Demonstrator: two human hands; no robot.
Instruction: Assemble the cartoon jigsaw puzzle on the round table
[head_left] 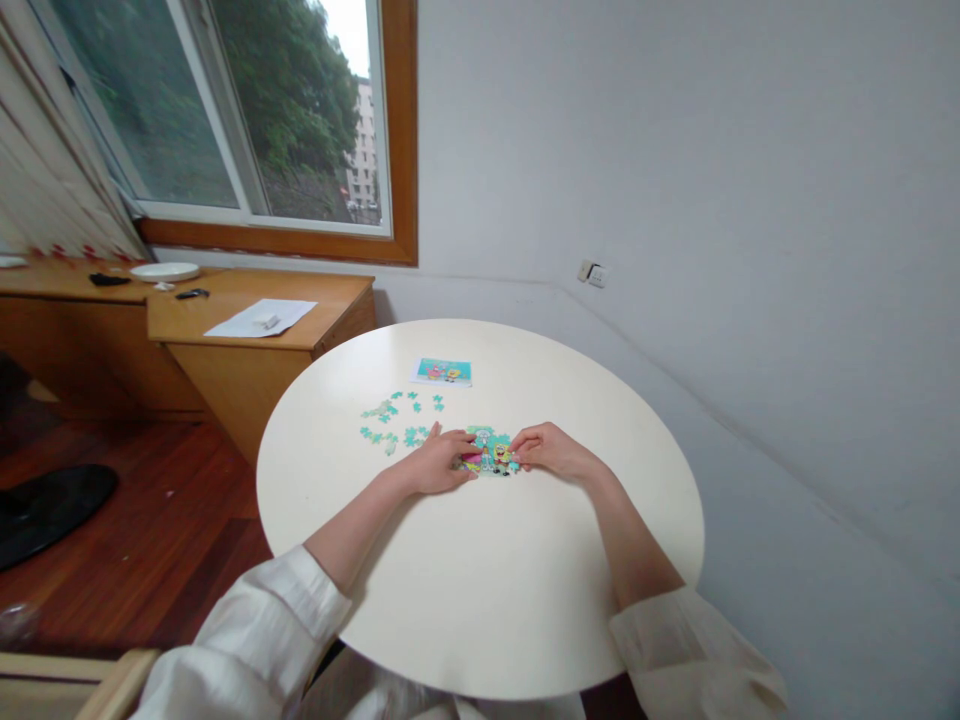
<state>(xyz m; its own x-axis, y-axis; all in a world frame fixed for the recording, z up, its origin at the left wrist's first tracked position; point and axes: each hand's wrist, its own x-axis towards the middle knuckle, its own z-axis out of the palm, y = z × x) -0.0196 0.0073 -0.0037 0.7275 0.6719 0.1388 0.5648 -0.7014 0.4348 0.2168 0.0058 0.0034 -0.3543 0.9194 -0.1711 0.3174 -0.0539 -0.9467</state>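
Observation:
A partly joined jigsaw puzzle [491, 452] with cartoon figures on a teal ground lies flat on the round white table [480, 580]. Over its left side rests my left hand [442, 462], fingers spread and touching the picture, holding nothing. At the puzzle's right edge my right hand [551, 450] has its thumb and fingertips closed together on a small puzzle piece, mostly hidden by the fingers. Several loose teal puzzle pieces [381, 410] are scattered to the left of the joined part, some close to my left hand.
Behind the pieces lies a reference picture card [442, 372]. A wooden desk [352, 305] stands at the back left, bearing a white sheet [259, 318] and a white round plate [165, 271]. White wall [712, 250] runs along the right, close to the table.

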